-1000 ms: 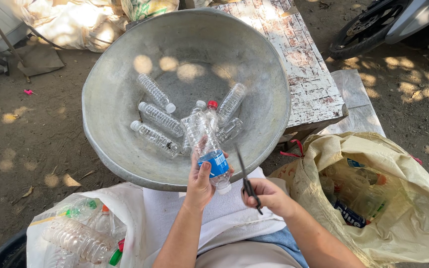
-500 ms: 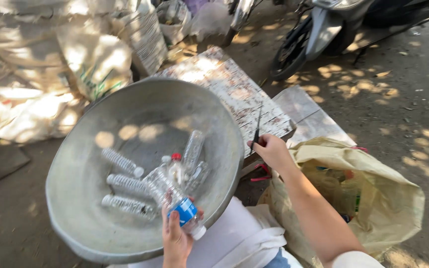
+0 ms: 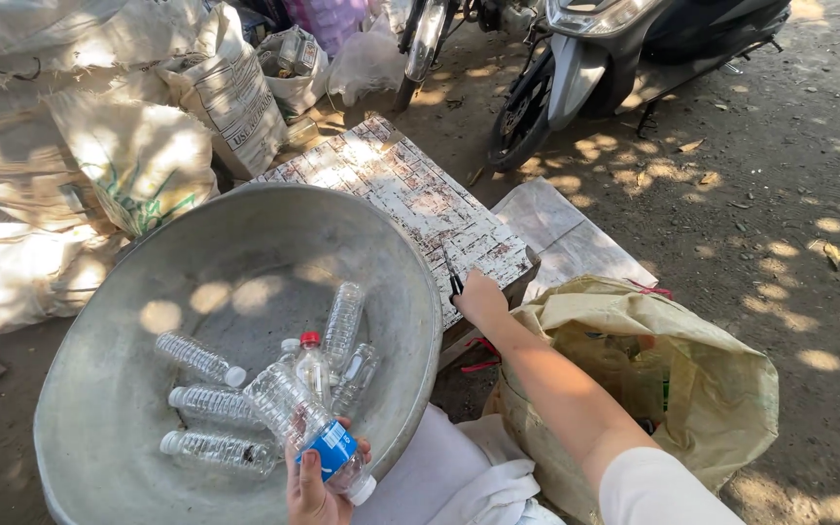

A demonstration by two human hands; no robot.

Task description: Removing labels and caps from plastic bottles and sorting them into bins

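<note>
My left hand (image 3: pixel 311 491) grips a clear plastic bottle (image 3: pixel 296 418) with a blue label, held over the near rim of a big grey metal basin (image 3: pixel 245 253). Several more clear empty bottles (image 3: pixel 208 403) lie in the basin's bottom, one with a red cap (image 3: pixel 310 339). My right hand (image 3: pixel 479 296) reaches out over the edge of a worn white wooden board (image 3: pixel 410 194) and holds a thin dark tool (image 3: pixel 453 277), its tip resting on the board.
An open tan sack (image 3: pixel 692 379) stands to the right of my arm. Filled white sacks (image 3: pixel 99 136) pile up at the left and back. A parked scooter (image 3: pixel 614 49) stands at the far right on the dirt ground. White cloth (image 3: pixel 439 476) lies below the basin.
My right hand has carried the dark tool from near my lap out to the wooden board. The view has swung right and up. My left hand keeps the blue-labelled bottle, now lower at the basin's rim.
</note>
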